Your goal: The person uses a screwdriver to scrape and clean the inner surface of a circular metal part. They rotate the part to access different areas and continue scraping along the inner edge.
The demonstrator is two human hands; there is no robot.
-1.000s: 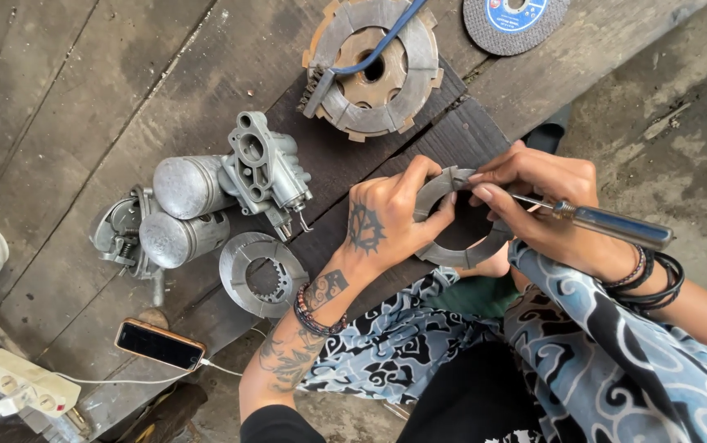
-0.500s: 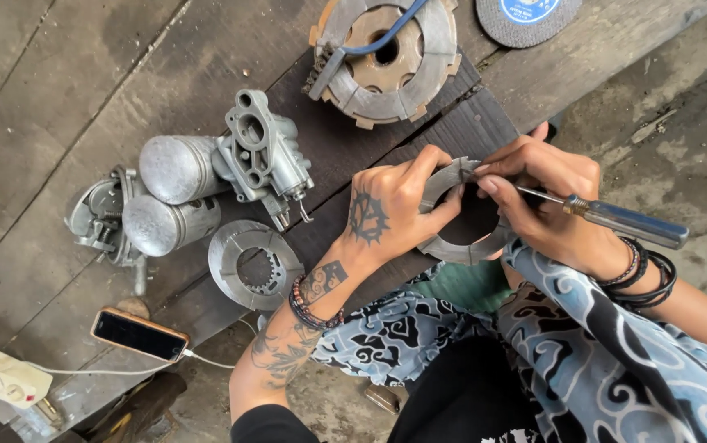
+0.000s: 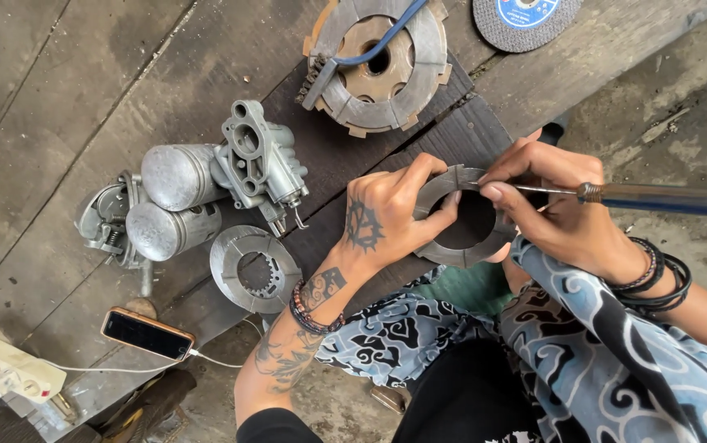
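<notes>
My left hand (image 3: 386, 217) grips a grey metal ring plate (image 3: 452, 246) by its left rim, thumb on the lower edge. My right hand (image 3: 563, 217) holds a screwdriver (image 3: 649, 197) with a dark blue handle, its tip resting on the top edge of the ring. The ring is held over a dark board (image 3: 468, 131) at the edge of the wooden floor. Part of the ring lies hidden under my fingers.
On the planks lie a round clutch drum (image 3: 345, 82) with a blue cable, a grinding disc (image 3: 526, 16), a carburettor body (image 3: 259, 160), two metal cylinders (image 3: 175, 174), a second toothed ring plate (image 3: 255, 267), a phone (image 3: 147, 333) on a charging cable, and a power strip (image 3: 9, 365).
The view has shifted slightly, so the parts on the planks sit a little lower and to the left. Both hands stay on the ring, with the screwdriver tip at its top edge.
</notes>
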